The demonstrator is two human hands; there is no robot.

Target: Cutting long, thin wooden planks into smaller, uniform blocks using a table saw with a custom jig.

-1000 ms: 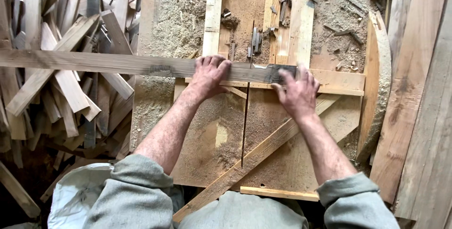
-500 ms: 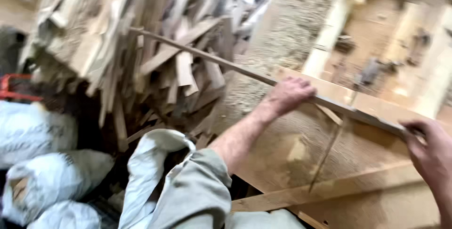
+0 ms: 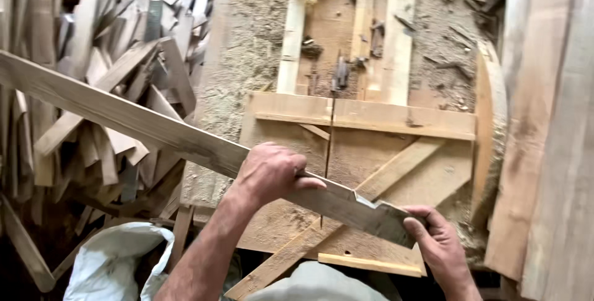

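Fingers of our left hand [image 3: 269, 174] wrap the long plank [image 3: 154, 129]; our right hand [image 3: 436, 245] pinches its notched end. We judge the far end could snag the scrap pile [image 3: 105, 60], twisting it loose.

Upper left, a heap of offcut wood strips [image 3: 105, 84] lies jumbled, pieces crossing every way. Bottom left, a white sack [image 3: 108, 261] slumps open beside the heap. Centre frame sits the wooden saw table [image 3: 396, 121], a thin slot running down its middle, sawdust [image 3: 247, 47] banked thick along its left edge. Small dark metal bits [image 3: 340, 72] rest near the top centre. Down the right side, tall pale boards [image 3: 550, 140] lean close together.
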